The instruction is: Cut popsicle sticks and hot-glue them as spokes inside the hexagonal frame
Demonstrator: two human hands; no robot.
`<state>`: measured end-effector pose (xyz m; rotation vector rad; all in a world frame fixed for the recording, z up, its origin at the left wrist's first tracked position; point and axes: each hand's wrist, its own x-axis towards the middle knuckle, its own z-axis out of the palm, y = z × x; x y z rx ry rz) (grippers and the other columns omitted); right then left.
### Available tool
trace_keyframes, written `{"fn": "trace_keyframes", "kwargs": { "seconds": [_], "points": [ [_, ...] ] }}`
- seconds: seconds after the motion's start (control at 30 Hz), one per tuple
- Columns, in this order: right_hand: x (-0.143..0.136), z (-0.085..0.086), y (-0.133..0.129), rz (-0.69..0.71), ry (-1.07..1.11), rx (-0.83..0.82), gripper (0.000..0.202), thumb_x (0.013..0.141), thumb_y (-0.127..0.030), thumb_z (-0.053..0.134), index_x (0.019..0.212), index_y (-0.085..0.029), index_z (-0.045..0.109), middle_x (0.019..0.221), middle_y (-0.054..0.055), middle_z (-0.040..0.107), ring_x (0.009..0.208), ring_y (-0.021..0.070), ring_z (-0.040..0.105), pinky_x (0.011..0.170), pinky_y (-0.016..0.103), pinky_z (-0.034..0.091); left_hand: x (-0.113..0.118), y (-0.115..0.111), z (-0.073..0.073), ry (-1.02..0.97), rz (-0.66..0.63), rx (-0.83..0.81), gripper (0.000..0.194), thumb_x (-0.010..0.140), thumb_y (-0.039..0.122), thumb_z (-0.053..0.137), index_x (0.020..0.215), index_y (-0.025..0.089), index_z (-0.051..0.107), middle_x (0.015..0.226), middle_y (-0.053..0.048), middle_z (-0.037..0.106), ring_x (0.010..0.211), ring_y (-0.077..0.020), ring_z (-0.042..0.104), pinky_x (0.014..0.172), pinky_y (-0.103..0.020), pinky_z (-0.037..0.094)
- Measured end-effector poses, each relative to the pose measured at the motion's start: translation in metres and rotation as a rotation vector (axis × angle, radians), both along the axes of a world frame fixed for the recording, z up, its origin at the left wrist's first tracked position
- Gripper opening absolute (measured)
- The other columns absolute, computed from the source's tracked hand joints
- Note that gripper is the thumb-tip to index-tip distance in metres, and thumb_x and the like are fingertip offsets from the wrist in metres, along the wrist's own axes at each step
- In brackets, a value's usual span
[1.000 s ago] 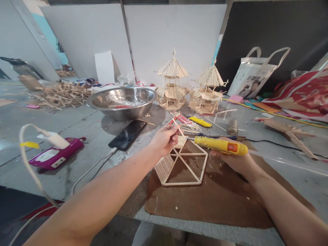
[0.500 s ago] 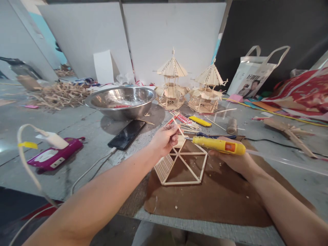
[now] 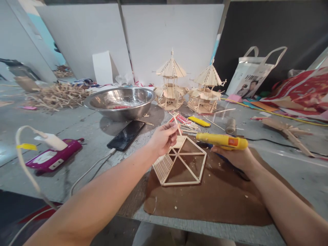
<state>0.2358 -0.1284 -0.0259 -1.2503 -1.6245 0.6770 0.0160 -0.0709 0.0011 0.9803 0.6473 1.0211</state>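
Note:
Between the fingertips of my left hand (image 3: 165, 137) is a thin wooden stick (image 3: 177, 124), held tilted above the far side of a hexagonal stick frame (image 3: 181, 183). The frame has spokes meeting at its centre, and its left section is filled with sticks laid side by side. My right hand (image 3: 234, 158) is wrapped around a yellow hot glue gun (image 3: 221, 140), whose nozzle points left toward the stick. A small gap separates the nozzle tip from the stick. Under the frame lies a brown mat (image 3: 217, 201).
Beyond the frame stand two stick pagodas (image 3: 171, 85) and a steel basin (image 3: 120, 102). A phone (image 3: 126, 135) and a purple power strip (image 3: 55, 155) lie on the left. Behind the mat are a yellow cutter (image 3: 199, 121) and a twine roll (image 3: 230, 126). A white bag (image 3: 248, 77) stands back right.
The glue gun has moved slightly right, drawing its nozzle away from the stick in my left hand. My left hand stays nearly in place with the stick.

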Motion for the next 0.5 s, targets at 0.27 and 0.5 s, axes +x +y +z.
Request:
{"fn": "trace_keyframes", "kwargs": {
  "seconds": [0.27, 0.5],
  "points": [
    [0.015, 0.004, 0.0, 0.138, 0.271, -0.093, 0.038, 0.069, -0.055, 0.045, 0.07, -0.017, 0.054, 0.062, 0.0, 0.05, 0.042, 0.0059, 0.038, 0.037, 0.021, 0.031, -0.003, -0.007, -0.001, 0.246, -0.433, 0.144, 0.019, 0.064, 0.029, 0.061, 0.069, 0.013, 0.053, 0.06, 0.0, 0.058, 0.032, -0.0001, 0.035, 0.029, -0.013, 0.023],
    [0.011, 0.007, -0.003, 0.115, 0.256, -0.164, 0.039, 0.065, -0.057, 0.047, 0.067, -0.018, 0.051, 0.063, 0.001, 0.051, 0.041, 0.0071, 0.037, 0.036, 0.022, 0.029, -0.004, -0.006, -0.002, 0.349, -0.425, 0.229, 0.022, 0.064, 0.034, 0.06, 0.069, 0.013, 0.053, 0.06, 0.0, 0.057, 0.031, 0.0, 0.035, 0.029, -0.013, 0.022]
  ]
}}
